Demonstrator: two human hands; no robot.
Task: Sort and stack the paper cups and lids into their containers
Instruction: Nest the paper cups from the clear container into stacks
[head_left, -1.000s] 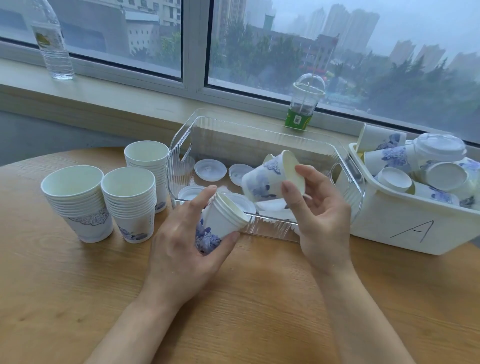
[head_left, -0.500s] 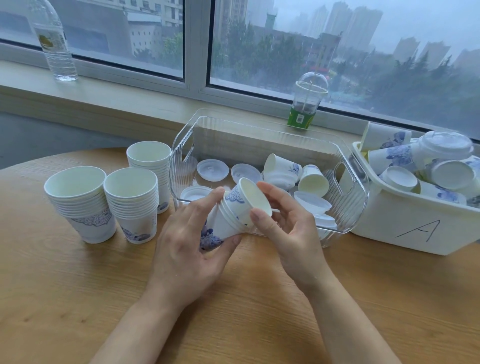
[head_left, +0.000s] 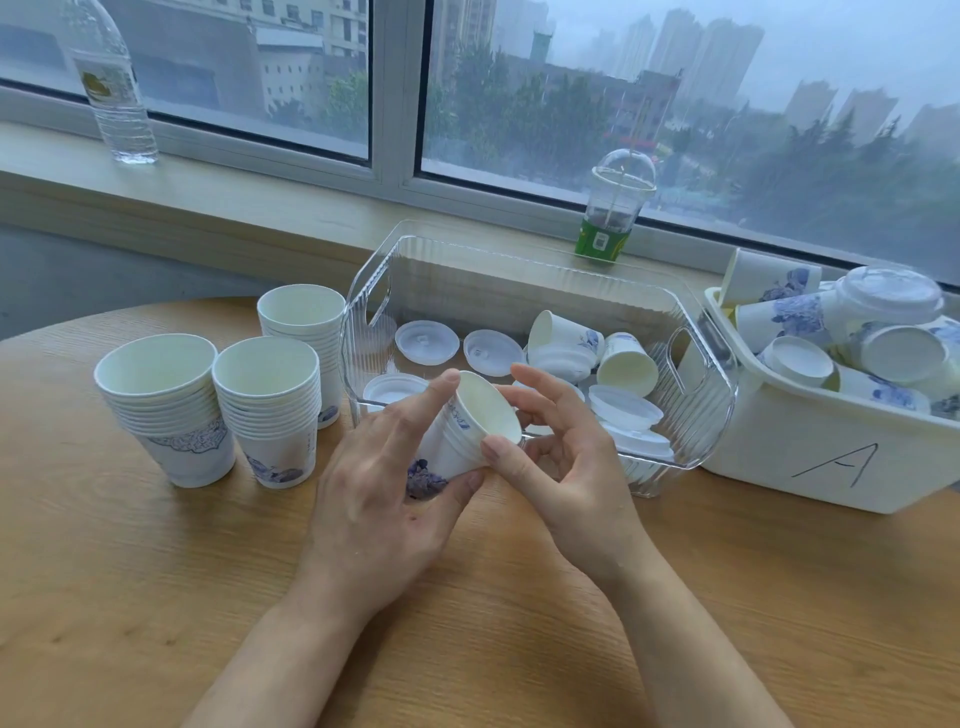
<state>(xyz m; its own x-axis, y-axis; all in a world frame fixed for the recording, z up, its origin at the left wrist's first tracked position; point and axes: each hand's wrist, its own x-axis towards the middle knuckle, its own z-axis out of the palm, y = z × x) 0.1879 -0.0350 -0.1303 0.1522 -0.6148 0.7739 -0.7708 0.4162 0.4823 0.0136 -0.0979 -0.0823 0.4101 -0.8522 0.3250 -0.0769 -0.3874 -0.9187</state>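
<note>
The left hand (head_left: 379, 493) is gripping a small stack of cups (head_left: 457, 436) tilted over the tabletop (head_left: 156, 597), just in front of the clear bin (head_left: 701, 364), its fingers curling round the stack's side with the thumb underneath. The right hand (head_left: 566, 457) is pinching the rim of the top cup, thumb at the near edge and the other fingers bending round the far side. Three taller stacks of cups (head_left: 270, 410) are standing upright on the tabletop to the left of the bin. Inside the clear bin, several lids (head_left: 426, 340) are lying flat beside two loose cups (head_left: 563, 335) resting on their sides. To the right, touching the clear bin, a white bin (head_left: 810, 457) marked with the letter A is holding a jumble of cups and lids. A water bottle (head_left: 111, 88) and a domed plastic cup (head_left: 615, 208) are standing on the windowsill.
</note>
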